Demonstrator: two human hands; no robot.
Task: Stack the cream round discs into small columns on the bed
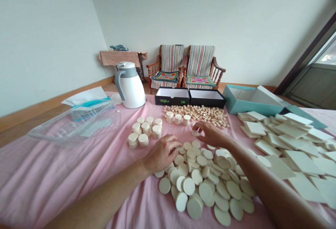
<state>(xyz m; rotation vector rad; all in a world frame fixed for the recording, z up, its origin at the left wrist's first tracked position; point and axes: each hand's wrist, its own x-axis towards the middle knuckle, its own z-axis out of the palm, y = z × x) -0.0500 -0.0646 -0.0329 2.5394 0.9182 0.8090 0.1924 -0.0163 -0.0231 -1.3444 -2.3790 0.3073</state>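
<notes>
A loose heap of pale round discs (207, 183) covers the pink cloth (47, 176) in front of me. My left hand (161, 153) rests knuckles-up at the heap's left edge, fingers curled down onto the discs. My right hand (211, 133) reaches to the heap's far edge and pinches one disc (195, 132) between thumb and fingers. Behind the left hand stand several short stacks of discs (144, 131). Three more stacks (178, 118) sit farther back.
A spread of small tan wooden pieces (204, 112) lies before two black open boxes (189, 97). Pale square tiles (288, 141) and a teal box (246, 103) fill the right. A white jug (130, 85) and clear plastic lid (73, 124) are left. Two chairs stand behind.
</notes>
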